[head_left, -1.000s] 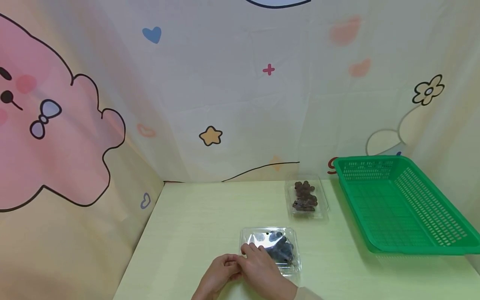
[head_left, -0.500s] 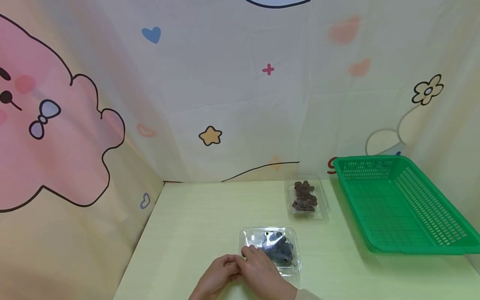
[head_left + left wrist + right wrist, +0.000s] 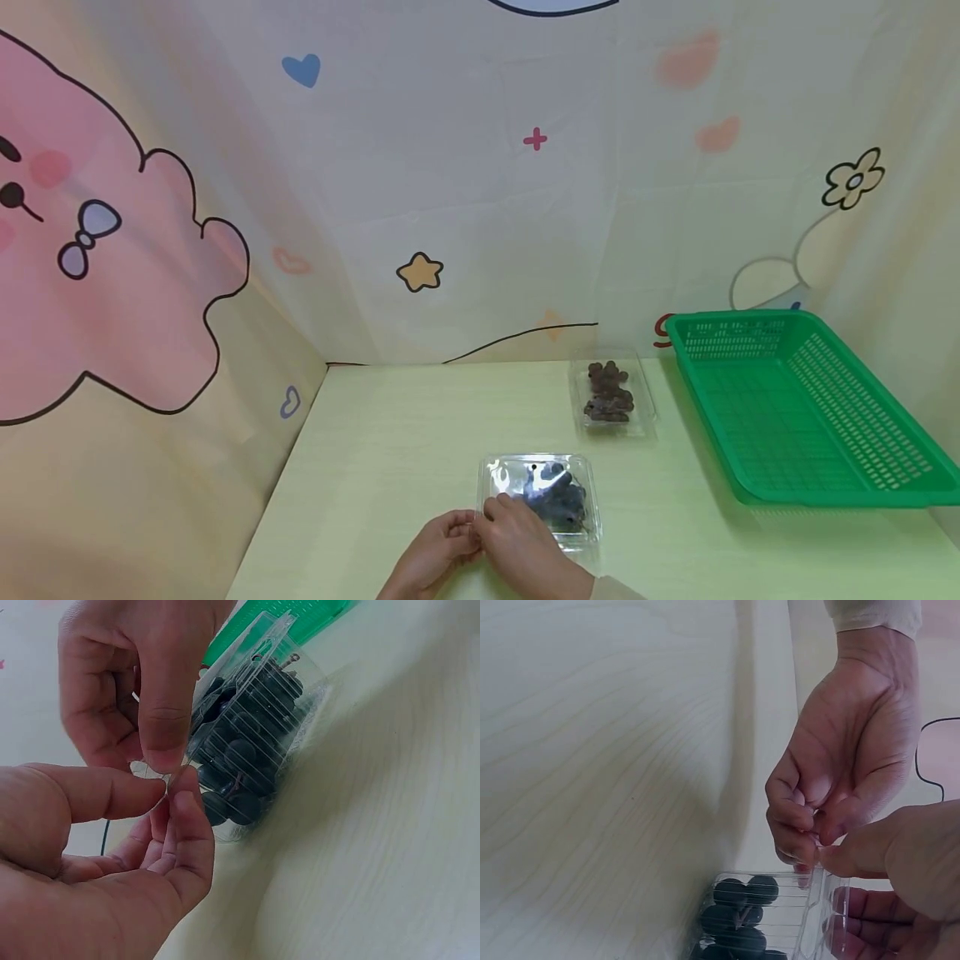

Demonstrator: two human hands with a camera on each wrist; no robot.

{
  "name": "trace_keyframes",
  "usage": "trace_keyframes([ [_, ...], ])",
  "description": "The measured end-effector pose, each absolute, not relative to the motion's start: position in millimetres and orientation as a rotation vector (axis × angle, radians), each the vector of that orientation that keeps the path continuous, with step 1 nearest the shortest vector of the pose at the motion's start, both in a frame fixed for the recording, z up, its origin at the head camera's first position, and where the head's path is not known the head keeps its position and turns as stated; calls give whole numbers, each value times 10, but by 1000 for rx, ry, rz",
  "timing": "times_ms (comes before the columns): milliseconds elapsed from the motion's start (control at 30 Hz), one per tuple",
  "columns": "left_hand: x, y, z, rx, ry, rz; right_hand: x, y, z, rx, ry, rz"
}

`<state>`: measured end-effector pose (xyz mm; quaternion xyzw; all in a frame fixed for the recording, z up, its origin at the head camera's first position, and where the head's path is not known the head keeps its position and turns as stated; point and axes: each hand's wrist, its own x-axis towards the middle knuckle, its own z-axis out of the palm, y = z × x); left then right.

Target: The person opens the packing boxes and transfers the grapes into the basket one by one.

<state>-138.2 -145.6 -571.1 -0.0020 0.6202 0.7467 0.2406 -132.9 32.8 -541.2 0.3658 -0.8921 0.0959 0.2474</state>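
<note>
A clear plastic clamshell box lies on the table near the front, with dark grapes inside. At its near left corner, my left hand pinches the rim between thumb and fingers. Close against it, my right hand holds the same corner, its thumb on the rim beside the left fingertips. The left wrist view shows the grapes through the ribbed side wall. From the right wrist, both hands meet at the clear rim. The bit of plastic between the fingertips is mostly hidden.
A second clear box holding a dark reddish bunch of grapes stands farther back. To the right is a green perforated basket. A printed curtain hangs behind the pale table and along its left side.
Very little differs. My left fingers have shifted slightly down at the box's corner, and my right hand stays almost in place there. The box has not visibly moved.
</note>
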Motion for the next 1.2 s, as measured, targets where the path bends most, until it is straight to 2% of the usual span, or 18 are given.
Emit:
trace_keyframes([
  [500, -1375, -1436, -5748, -6, 1682, 2047, -1347, 320, -5448, 1009, -2353, 28],
  [1200, -1358, -1342, -5803, -132, 1706, 2127, -1392, 316, -5481, 967, -2290, 110],
])
